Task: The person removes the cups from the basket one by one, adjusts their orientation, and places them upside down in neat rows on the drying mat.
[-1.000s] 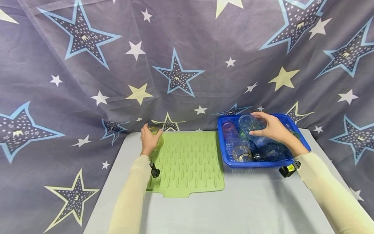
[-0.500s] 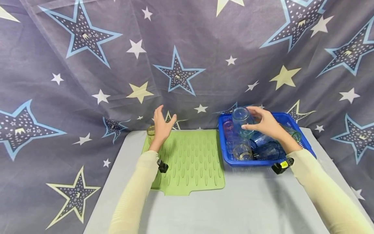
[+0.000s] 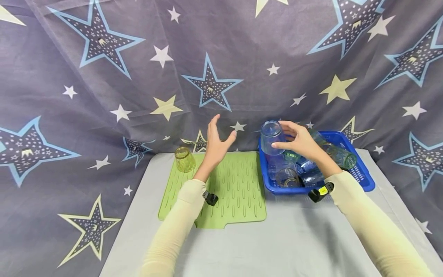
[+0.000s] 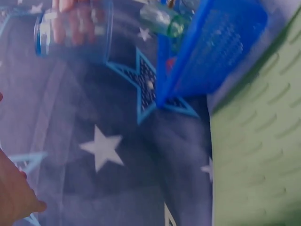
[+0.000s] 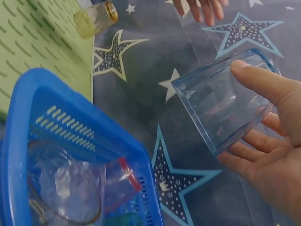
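Note:
My right hand [image 3: 298, 141] grips a light blue glass [image 3: 271, 137] by its side, above the left part of the blue basket [image 3: 368, 181]. In the right wrist view thumb and fingers lie on opposite sides of that blue glass [image 5: 225, 101]. My left hand [image 3: 218, 144] holds nothing; its thumb and fingers are spread in the air above the green drying mat [image 3: 238, 192]. A yellow glass [image 3: 185, 159] stands on the mat's far left corner, apart from the left hand.
Several glasses lie in the basket, among them a green-tinted glass [image 3: 346, 158] and a clear glass [image 3: 288, 177]. The basket stands right of the mat on a white-covered table [image 3: 277, 246]. A grey star-patterned cloth [image 3: 138, 84] hangs close behind.
My left hand has let go of the yellow glass and moved right, above the mat. The right hand has lifted the blue glass up out of the basket and shifted left.

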`<state>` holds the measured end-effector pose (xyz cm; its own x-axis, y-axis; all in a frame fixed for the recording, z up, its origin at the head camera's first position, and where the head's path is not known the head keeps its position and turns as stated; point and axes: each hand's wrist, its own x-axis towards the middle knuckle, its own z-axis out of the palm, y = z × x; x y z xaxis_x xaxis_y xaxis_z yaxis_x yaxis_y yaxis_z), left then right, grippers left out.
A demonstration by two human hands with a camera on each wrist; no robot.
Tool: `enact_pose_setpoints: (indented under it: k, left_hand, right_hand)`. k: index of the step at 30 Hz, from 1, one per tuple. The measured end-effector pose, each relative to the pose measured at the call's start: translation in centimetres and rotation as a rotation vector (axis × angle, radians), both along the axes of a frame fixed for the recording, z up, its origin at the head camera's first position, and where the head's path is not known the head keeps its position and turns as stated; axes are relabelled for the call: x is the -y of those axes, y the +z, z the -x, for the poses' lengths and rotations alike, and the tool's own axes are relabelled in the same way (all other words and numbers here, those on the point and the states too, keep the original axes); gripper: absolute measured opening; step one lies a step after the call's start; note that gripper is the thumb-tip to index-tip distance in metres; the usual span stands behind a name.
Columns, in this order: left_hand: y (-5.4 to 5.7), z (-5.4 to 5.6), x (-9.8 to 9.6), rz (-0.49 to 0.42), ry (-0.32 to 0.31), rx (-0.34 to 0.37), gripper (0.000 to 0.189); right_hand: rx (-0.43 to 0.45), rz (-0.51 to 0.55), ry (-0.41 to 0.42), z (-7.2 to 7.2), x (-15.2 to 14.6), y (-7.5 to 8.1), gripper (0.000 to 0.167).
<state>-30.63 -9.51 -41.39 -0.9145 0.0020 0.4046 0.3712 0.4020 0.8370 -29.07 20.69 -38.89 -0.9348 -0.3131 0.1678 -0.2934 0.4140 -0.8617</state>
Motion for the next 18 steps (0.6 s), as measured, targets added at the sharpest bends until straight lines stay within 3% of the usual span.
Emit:
enact_pose_setpoints:
  k: [10,18]
  left_hand:
    - [1.0,-1.3,-3.8,-0.034,-0.114,0.009,0.089]
    - [1.2,-1.4,-5.7,-0.036,-0.189,0.021,0.089]
  right_hand:
    - [0.026,0.016,0.032,0.0,2.0,-0.4,0.082]
    - [0.029,0.031,0.065,-0.1,3.3,-0.6,0.082]
